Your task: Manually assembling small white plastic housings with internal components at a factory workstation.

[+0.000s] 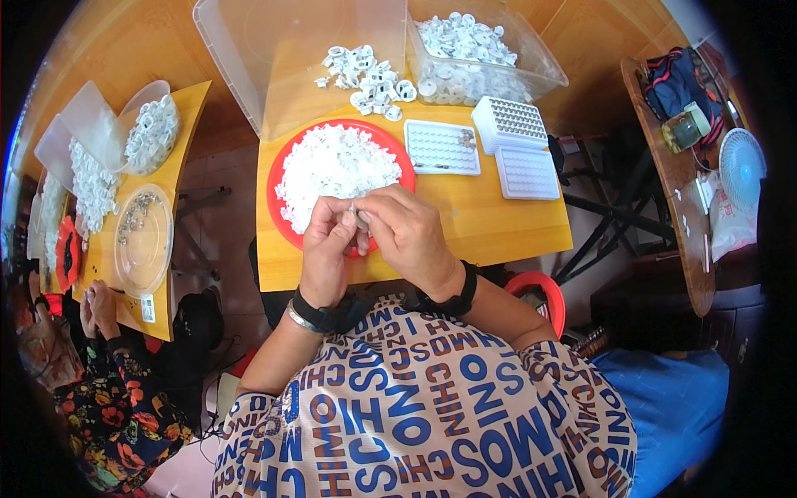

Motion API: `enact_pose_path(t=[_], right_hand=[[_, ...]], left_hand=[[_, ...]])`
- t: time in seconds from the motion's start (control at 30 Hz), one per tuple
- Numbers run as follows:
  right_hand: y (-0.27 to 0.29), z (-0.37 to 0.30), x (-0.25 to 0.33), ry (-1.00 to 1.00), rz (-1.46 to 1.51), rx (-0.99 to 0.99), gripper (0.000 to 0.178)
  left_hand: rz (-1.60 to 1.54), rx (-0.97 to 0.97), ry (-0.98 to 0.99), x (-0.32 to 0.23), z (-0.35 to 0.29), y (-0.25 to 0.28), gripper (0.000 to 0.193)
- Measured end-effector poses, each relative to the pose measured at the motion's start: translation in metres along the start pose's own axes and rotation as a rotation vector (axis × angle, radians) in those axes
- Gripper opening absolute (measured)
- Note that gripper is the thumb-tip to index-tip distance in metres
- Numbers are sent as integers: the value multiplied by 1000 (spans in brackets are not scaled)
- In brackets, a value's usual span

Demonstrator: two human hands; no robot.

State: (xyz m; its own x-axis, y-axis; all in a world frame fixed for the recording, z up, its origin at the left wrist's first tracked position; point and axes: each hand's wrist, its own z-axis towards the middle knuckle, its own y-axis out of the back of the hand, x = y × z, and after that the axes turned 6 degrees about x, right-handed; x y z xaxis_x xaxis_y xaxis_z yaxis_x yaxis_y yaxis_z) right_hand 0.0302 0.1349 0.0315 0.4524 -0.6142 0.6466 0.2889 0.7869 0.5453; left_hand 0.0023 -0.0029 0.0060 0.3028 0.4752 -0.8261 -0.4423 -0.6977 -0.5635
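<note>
Both hands meet over the near edge of a round red tray (407,149) heaped with small white plastic parts (336,170). My left hand (329,236) is closed in a pinch, thumb against fingers. Coming from the right, my right hand (408,226) also pinches, its fingertips touching those of the left. Between them shows a small grey metallic piece (361,218), mostly covered by the fingers, so its exact kind is unclear. Right of the red tray lies a white compartment tray (427,149) with a few small metal pieces (467,138) at its right end.
Loose white parts with dark centres (374,83) lie behind the red tray, beside a clear bin (531,79) full of them. Stacked white trays (510,124) stand at the back right. A red bucket (558,303) is below the table's right side. On the left, another person's hands (101,307) work at a second table.
</note>
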Motion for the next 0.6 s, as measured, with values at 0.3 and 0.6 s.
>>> enact_pose_path(t=[0.3,0.6], right_hand=[[-3,-6,-4,6,85,-48,17],[-7,-7,-9,-34,164,-132,17]], left_hand=[[200,-53,-114,0,-8,-10,14],[18,-44,-28,6,-1,-4,12]])
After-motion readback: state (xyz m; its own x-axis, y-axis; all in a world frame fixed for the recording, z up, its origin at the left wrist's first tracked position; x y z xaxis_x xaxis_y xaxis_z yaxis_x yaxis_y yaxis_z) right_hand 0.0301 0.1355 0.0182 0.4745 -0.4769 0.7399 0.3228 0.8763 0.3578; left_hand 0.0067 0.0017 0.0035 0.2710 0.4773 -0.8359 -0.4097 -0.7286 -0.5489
